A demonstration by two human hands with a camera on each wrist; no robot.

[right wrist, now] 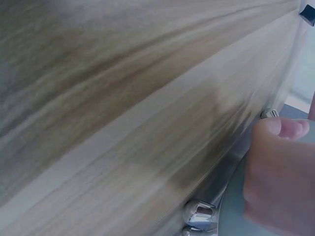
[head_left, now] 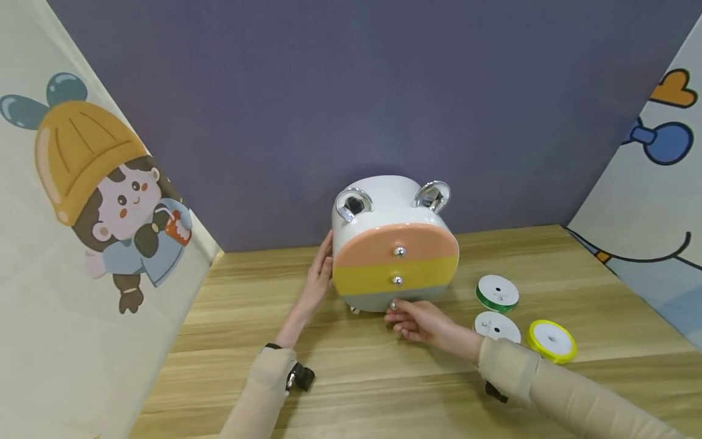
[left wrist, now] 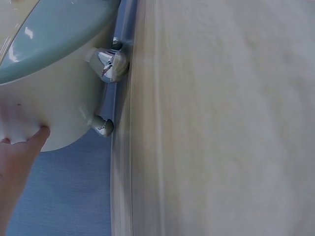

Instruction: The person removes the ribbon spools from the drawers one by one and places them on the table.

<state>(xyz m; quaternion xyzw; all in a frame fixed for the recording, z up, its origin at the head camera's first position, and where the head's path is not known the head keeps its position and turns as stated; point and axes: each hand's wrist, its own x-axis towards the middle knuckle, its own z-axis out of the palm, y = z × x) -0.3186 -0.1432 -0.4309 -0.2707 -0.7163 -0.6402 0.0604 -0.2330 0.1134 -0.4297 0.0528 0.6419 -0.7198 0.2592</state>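
So there's this round animal-shaped drawer box [head_left: 395,244] sitting on the wooden table [head_left: 384,390]. Left hand [head_left: 318,277] is flat against its side, fingers straight. Right hand [head_left: 419,320] is pinching the little knob [head_left: 393,303] on the bottom grey-blue drawer. Three ribbon spools [head_left: 497,291] sit just right of that hand.

Three ribbon spools [head_left: 497,291], seemingly untouched

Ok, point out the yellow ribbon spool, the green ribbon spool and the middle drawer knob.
yellow ribbon spool [head_left: 551,340], head view, on its white top face.
green ribbon spool [head_left: 497,291], head view, on its white top face.
middle drawer knob [head_left: 397,280], head view, on the silver ball.
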